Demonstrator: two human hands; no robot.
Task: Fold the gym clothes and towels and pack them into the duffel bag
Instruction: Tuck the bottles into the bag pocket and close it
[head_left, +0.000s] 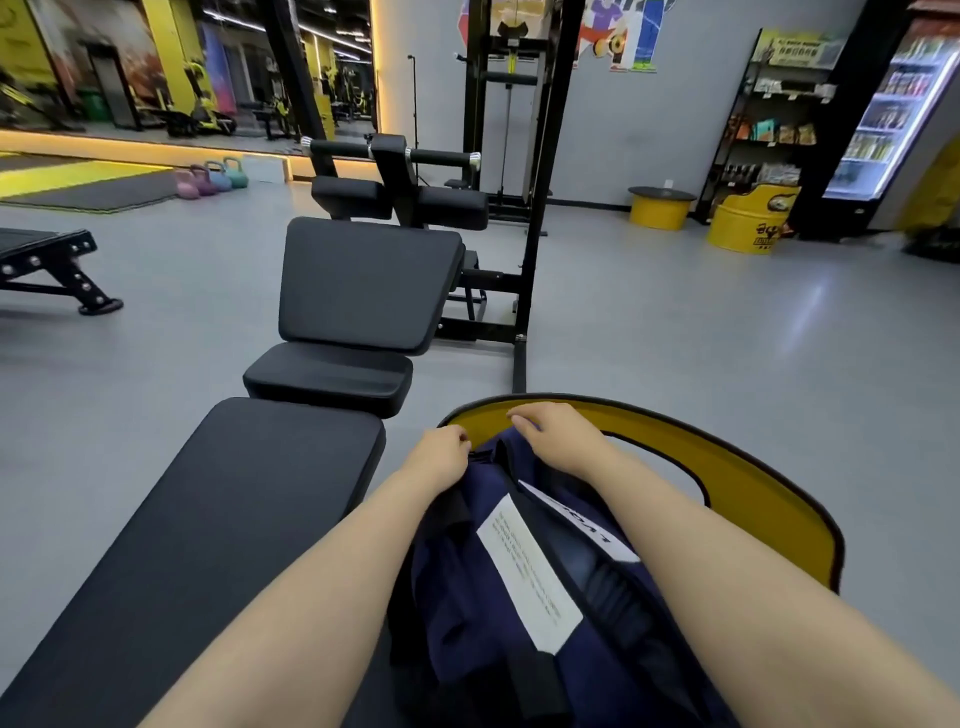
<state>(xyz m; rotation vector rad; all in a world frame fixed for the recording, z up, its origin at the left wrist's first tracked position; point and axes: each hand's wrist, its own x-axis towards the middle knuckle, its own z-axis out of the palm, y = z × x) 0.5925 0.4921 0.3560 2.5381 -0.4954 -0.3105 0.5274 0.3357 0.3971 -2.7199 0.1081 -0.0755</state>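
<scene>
A navy duffel bag (524, 597) with black straps and white labels lies close in front of me, inside a yellow barrel chair (727, 483). My left hand (439, 454) has its fingers curled at the bag's far end, pinching something small there, apparently the zipper pull. My right hand (558, 436) rests on the far top edge of the bag, fingers bent over the fabric. No clothes or towels show outside the bag; its inside is hidden.
A black padded bench (208, 545) runs along my left, with a black seat and cable machine (363, 286) beyond it. Grey floor spreads all around. Kettlebells (210, 177) stand far left; a yellow drum stool (661, 207), shelves and a drinks fridge (893, 104) are far right.
</scene>
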